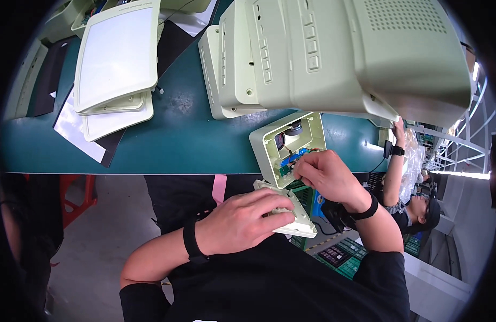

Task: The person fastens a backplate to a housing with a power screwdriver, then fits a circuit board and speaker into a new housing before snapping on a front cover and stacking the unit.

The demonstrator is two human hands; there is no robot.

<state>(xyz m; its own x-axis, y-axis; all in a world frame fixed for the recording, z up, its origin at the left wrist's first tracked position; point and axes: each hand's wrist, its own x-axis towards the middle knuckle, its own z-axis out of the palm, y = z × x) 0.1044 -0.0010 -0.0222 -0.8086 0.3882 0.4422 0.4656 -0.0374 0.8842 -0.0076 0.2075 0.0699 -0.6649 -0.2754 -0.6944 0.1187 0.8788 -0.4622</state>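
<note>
Sitting at the near edge of the surface (pixel 178 147), an open cream housing (pixel 262 154) lies ahead of the left hand (pixel 253 219) and just beyond the right hand (pixel 331 176). The right hand's bent fingers are together at the housing's near right corner, beside a blue part (pixel 296 156) and a green board (pixel 284 170); I cannot tell whether they pinch anything. Nearer the body, the left hand is clamped on a cream cover (pixel 300 219), apart from the right hand. Larger cream casings (pixel 334 59) stand beyond the housing.
</note>
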